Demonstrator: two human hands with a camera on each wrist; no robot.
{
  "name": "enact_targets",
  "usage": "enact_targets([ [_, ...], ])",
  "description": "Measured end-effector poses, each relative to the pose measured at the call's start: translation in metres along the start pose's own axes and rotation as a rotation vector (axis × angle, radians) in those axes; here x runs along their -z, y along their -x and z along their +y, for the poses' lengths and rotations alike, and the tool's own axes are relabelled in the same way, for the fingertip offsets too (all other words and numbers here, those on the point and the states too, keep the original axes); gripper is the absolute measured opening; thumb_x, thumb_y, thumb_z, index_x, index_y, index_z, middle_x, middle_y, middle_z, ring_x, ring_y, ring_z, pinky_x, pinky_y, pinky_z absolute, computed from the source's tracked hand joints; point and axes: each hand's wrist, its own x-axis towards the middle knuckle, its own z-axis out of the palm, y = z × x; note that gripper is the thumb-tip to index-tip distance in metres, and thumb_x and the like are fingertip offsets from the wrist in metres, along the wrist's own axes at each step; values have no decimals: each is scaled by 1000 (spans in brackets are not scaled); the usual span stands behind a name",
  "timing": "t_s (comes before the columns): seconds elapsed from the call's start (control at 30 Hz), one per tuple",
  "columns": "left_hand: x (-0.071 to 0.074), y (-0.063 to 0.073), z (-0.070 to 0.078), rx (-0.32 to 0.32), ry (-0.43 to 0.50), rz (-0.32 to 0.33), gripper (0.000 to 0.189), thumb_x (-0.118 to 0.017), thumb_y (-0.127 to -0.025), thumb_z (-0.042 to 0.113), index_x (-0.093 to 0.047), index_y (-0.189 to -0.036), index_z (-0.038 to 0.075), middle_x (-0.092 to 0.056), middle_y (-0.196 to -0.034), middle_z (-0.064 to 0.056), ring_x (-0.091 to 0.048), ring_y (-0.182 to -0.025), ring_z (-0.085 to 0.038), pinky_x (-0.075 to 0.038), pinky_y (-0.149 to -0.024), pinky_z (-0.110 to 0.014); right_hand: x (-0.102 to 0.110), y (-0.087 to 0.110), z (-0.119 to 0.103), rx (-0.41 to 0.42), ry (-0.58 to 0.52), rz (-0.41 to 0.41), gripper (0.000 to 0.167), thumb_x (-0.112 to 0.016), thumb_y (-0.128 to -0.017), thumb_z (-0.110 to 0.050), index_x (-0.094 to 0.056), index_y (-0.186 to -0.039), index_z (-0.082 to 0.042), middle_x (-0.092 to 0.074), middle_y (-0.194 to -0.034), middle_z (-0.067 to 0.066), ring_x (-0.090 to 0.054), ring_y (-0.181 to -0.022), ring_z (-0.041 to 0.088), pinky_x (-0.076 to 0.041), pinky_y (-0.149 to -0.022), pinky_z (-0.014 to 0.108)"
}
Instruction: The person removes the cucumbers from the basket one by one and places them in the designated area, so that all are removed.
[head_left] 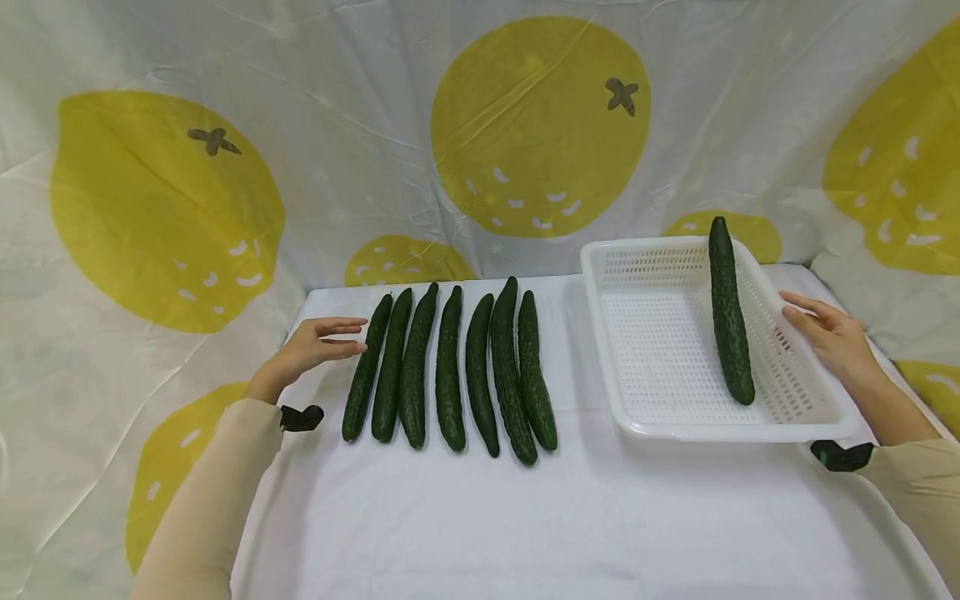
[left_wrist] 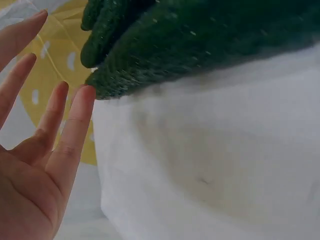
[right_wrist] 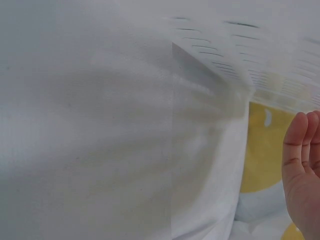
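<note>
In the head view my left hand (head_left: 318,346) is beside the leftmost cucumber (head_left: 367,367), its fingers extended and spread toward it. The left wrist view shows those fingers straight, with nothing between them, near the tip of a dark green cucumber (left_wrist: 200,45). My right hand (head_left: 832,337) is at the right side of a white perforated plastic basket (head_left: 600,333), fingertips at its rim. From the right wrist, its fingers (right_wrist: 295,145) look nearly straight beneath the basket's slotted wall. One cucumber (head_left: 727,317) lies lengthwise in the basket, its far end over the back rim.
Several more cucumbers lie side by side in a row, among them a long one (head_left: 510,375) toward the right end. They rest on a white tablecloth (head_left: 465,525). A lemon-print curtain (head_left: 360,167) hangs behind and along both sides.
</note>
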Motion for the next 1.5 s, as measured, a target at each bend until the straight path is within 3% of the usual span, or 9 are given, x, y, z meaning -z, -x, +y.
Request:
enact_targets([
  [0.17, -2, -10, 20, -37, 55, -13, 64, -75, -92, 20, -48, -150, 9, -45, -149, -22, -58, -124, -31, -54, -93, -28, 0, 0, 0, 4, -3, 6, 36, -60, -102, -20, -66, -129, -42, -68, -87, -29, -65, -68, -4, -55, -53, 18],
  [0.37, -16, -21, 51, -61, 157, -25, 62, -72, -95, 17, -46, -151, 12, -46, -148, -21, -59, -123, -23, -52, -96, -30, -1, 0, -1, -12, 3, 9, 35, -61, -102, -22, -65, -130, -43, -67, -86, -29, -65, -67, -3, -55, -53, 19],
  [0.47, -26, -27, 70, -57, 264, -30, 61, -71, -95, 11, -46, -151, 9, -44, -149, -23, -62, -118, -18, -52, -97, -32, -1, 1, -2, -10, 8, 9, 35, -60, -102, -22, -65, -129, -44, -66, -86, -30, -65, -67, -4, -55, -53, 18],
  [0.6, -40, -38, 96, -39, 442, -38, 60, -66, -95, -1, -44, -151, 4, -39, -151, -26, -61, -119, -22, -52, -97, -35, 0, 0, -2, -5, 15, 12, 34, -61, -102, -23, -66, -128, -45, -67, -85, -30, -65, -67, -4, -54, -53, 18],
  [0.7, -51, -44, 114, -29, 501, -49, 61, -63, -95, -5, -41, -152, 3, -38, -152, -24, -60, -120, -25, -51, -98, -38, -1, -1, -2, -13, 26, 15, 34, -62, -102, -25, -66, -128, -45, -66, -85, -30, -65, -66, -4, -54, -52, 18],
  [0.93, -85, -60, 150, -35, 587, -66, 61, -64, -94, -7, -45, -151, 7, -42, -151, -20, -51, -130, -38, -48, -102, -43, -1, -1, -2, -25, 62, 20, 35, -61, -102, -27, -63, -132, -45, -64, -84, -33, -64, -66, -4, -54, -52, 18],
  [1.27, -144, -87, 198, -102, 674, -170, 59, -64, -93, -9, -50, -148, 9, -45, -149, -17, -55, -126, -36, -52, -98, -41, -1, -1, -3, -27, -11, 17, 33, -62, -102, -23, -67, -125, -45, -67, -84, -28, -65, -66, -3, -54, -53, 18],
  [1.5, -181, -102, 226, -108, 711, -240, 58, -68, -91, -7, -54, -145, 10, -52, -143, -13, -61, -120, -33, -53, -96, -40, 0, -1, -2, -26, 15, 23, 34, -62, -101, -25, -65, -129, -44, -66, -84, -29, -64, -66, -3, -54, -53, 18],
])
